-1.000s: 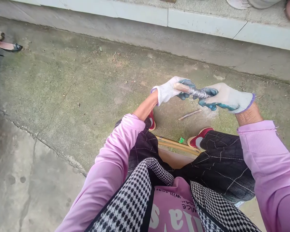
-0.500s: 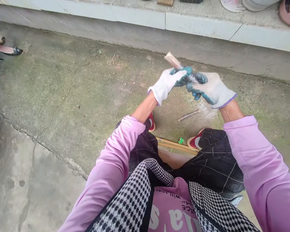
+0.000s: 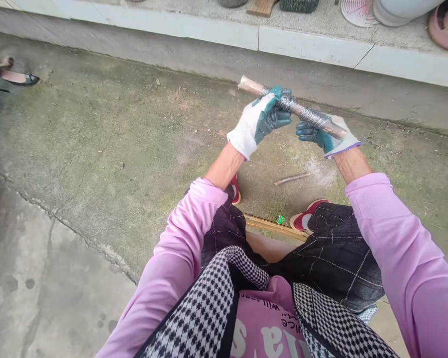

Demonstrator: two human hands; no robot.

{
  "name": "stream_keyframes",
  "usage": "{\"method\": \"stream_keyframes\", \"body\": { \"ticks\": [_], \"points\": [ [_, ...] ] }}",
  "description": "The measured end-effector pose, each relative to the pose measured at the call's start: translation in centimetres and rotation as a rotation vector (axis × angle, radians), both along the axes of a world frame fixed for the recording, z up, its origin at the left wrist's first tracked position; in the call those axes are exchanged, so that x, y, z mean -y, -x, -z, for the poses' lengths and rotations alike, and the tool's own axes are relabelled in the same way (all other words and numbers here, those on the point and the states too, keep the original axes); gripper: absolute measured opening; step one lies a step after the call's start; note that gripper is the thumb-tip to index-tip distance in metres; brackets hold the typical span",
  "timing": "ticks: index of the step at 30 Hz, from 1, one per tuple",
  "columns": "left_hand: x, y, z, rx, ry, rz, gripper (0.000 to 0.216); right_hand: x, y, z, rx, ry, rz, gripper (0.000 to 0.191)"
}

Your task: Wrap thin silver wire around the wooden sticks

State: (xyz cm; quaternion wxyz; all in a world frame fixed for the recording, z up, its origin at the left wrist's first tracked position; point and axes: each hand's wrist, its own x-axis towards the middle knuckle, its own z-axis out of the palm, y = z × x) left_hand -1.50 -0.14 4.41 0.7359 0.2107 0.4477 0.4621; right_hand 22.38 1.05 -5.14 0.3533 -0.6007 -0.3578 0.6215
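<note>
Since half a second ago, the wire-wound stick has been swung to a flatter slant and uncovered at its right end, which was hidden by the glove before; the right hand's fingers have been loosened from around it. It is now held in the air above the ground, in front of the person's shoes, below the tiled edge of the ledge as viewed.

By the left hand, gloved in white with teal coating, the stick is gripped left of its middle, with the thumb laid over it and the fingers kept beneath. Under the other end, the right hand is spread palm up, its fingers stretched to the left and the bare end lying across the palm; the thumb's place cannot be told. Bands of silvery wire are wound around the stick between its two bare ends.

On the ground, between the two red shoes, a thinner stick is seen lying just beside a whitish patch. A green scrap is seen near the right shoe. Along the ledge's edge, a wooden piece is set beside a dark block.
</note>
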Motion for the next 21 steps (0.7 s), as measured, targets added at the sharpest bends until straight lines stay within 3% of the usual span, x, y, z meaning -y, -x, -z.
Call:
{"method": "stream_keyframes", "body": {
  "ticks": [4, 7, 10, 13, 16, 19, 21],
  "points": [
    [-0.8, 0.5, -0.1, -0.085, 0.014, -0.064, 0.024, 2.1, 2.8, 0.3, -0.029, -0.026, -0.243, 0.032],
    [-1.4, 0.8, 0.2, -0.251, 0.002, -0.114, 0.020, 4.5, 3.9, -1.6, -0.060, -0.100, -0.439, 0.048],
    [-1.8, 1.1, 0.9, -0.398, -0.052, -0.123, 0.012, 5.6, 3.2, -3.8, -0.024, -0.129, -0.556, 0.049],
    [-1.9, 1.6, 2.2, -0.498, -0.110, -0.092, 0.012, 5.2, 1.3, -4.8, 0.036, -0.159, -0.494, 0.038],
    [-1.6, 1.7, 3.1, -0.541, -0.151, -0.027, 0.020, 4.2, -0.7, -4.6, 0.129, -0.205, -0.291, 0.020],
    [-0.8, 1.2, 2.9, -0.395, -0.123, 0.113, 0.026, 3.3, -1.9, -3.8, 0.277, -0.194, -0.154, 0.013],
    [-0.1, 0.5, 2.2, -0.214, -0.095, 0.161, 0.027, 3.1, -1.8, -3.2, 0.298, -0.158, -0.157, 0.015]
  ]
}}
